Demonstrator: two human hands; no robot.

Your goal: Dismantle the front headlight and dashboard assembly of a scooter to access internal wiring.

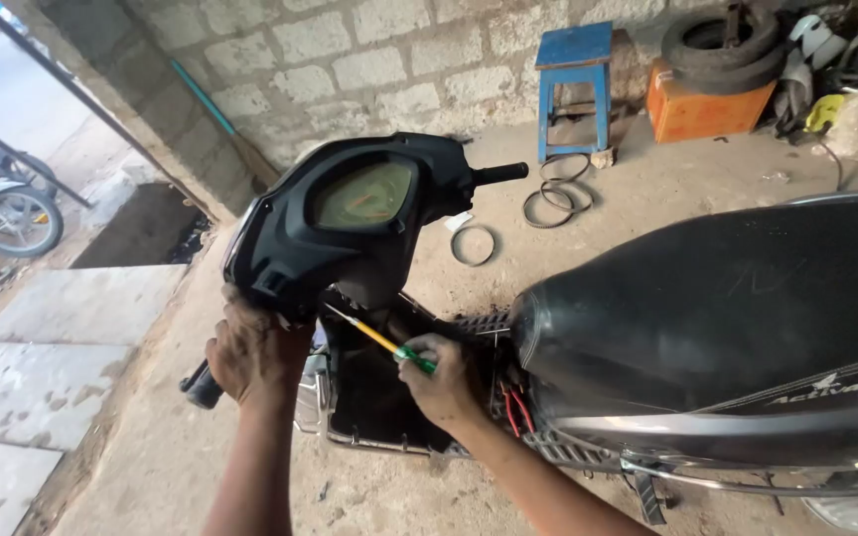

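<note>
Our left hand [250, 352] grips the handlebar [201, 382]; our right hand [439, 377] clasps a screwdriver [379, 340] beneath the black headlight cowl [350, 218], beside the seat [707, 298].

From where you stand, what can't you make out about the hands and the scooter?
All in the head view:
- Screwdriver tip: hidden under the handlebar cover.
- Left grip: mostly covered by the left hand.
- Right hand palm: turned away.
- Seat: its rear is cut off by the right edge.

handlebar cover [350, 213]: matt black plastic | seat [707, 298]: smooth dusty vinyl | screwdriver [389, 344]: glossy yellow-green plastic | floor [667, 199]: rough concrete | stool [574, 84]: painted blue wood
</note>
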